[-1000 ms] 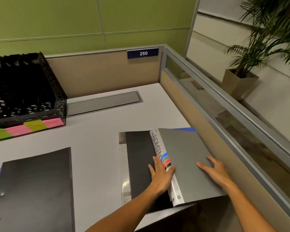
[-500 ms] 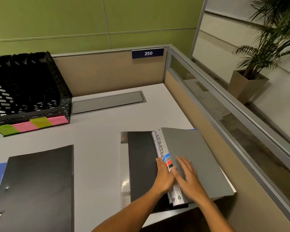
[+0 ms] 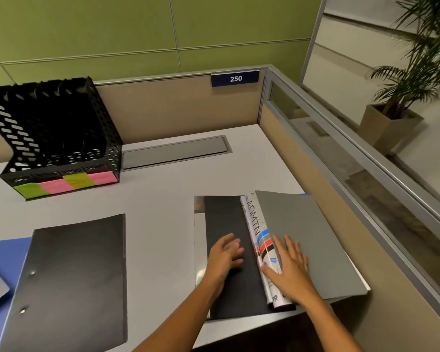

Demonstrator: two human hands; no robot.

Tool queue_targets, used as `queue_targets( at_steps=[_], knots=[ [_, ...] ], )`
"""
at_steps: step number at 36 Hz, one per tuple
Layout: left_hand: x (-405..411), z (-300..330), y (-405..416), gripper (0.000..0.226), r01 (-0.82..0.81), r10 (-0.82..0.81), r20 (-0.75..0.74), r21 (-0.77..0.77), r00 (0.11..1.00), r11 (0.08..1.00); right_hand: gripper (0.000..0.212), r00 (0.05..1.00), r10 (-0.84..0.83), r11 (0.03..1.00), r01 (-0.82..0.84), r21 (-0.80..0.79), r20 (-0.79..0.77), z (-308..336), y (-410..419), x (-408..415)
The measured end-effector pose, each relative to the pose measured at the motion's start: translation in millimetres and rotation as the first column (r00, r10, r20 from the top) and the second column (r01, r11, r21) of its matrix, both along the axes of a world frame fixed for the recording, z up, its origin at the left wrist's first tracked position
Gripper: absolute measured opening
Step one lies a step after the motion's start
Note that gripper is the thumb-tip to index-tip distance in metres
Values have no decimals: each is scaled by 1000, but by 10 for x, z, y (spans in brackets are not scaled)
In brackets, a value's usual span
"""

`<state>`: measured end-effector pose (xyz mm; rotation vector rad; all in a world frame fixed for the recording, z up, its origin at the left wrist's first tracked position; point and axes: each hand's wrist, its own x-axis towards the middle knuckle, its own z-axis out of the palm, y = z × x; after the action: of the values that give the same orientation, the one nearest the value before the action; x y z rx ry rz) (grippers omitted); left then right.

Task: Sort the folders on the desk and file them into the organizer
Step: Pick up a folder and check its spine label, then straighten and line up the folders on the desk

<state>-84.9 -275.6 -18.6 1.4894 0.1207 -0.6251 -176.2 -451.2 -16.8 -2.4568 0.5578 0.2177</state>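
Head view: black organizer (image 3: pixel 61 138), slots dark; grey folder (image 3: pixel 313 240) outside it.

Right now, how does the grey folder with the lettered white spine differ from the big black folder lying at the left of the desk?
The grey folder with the white spine has writing and coloured stripes on its spine; the black folder at the left shows only two metal rivets. The grey folder lies on top of other folders, while the black one overlaps a blue folder. The right hand rests flat on the grey folder; no hand touches the black one. Both lie flat and closed.
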Motion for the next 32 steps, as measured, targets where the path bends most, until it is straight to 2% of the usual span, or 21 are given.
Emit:
queue_targets(
  at_steps=[4, 9, 11, 13, 14, 16, 19, 21, 23, 26, 29, 32],
  knots=[
    [25, 18, 267, 29, -131, 123, 105, 71, 987, 989, 92, 999, -34, 998, 34, 53, 14, 152, 49, 16],
    [91, 43, 540, 21, -251, 224, 186, 135, 957, 958, 88, 983, -99, 978, 67, 198, 156, 266, 184, 13],
    [100, 14, 599, 19, -274, 225, 223, 218, 949, 937, 84, 954, -116, 977, 59, 205, 277, 284, 277, 15],
    [91, -12, 645, 20, -287, 221, 237, 294, 946, 912, 73, 882, -118, 979, 27, 203, 456, 309, 386, -2],
    [80, -26, 664, 23, -288, 222, 226, 326, 948, 900, 69, 842, -85, 984, -13, 178, 532, 316, 449, -12],
    [62, -55, 703, 32, -281, 228, 178, 381, 957, 881, 67, 807, 22, 988, -107, 109, 590, 312, 588, -29],
    [38, -95, 730, 46, -233, 215, 90, 434, 972, 871, 65, 857, 143, 978, -199, 62, 494, 213, 770, -25],
    [24, -102, 724, 51, -211, 206, 61, 442, 977, 872, 68, 901, 235, 968, -253, 1, 364, 117, 854, -9],
    [3, -87, 703, 54, -189, 193, 32, 419, 981, 888, 78, 933, 288, 954, -298, 16, 217, 18, 897, 4],
    [-20, -28, 669, 56, -160, 181, -22, 366, 983, 917, 85, 962, 255, 961, -263, 86, 95, -112, 903, 21],
    [11, 0, 671, 58, -173, 205, -53, 359, 977, 917, 88, 976, 212, 972, -215, 92, 46, -197, 873, 36],
    [35, 35, 653, 52, -179, 235, -161, 299, 958, 937, 89, 973, 231, 969, -230, 93, 1, -270, 821, 54]
  ],
)
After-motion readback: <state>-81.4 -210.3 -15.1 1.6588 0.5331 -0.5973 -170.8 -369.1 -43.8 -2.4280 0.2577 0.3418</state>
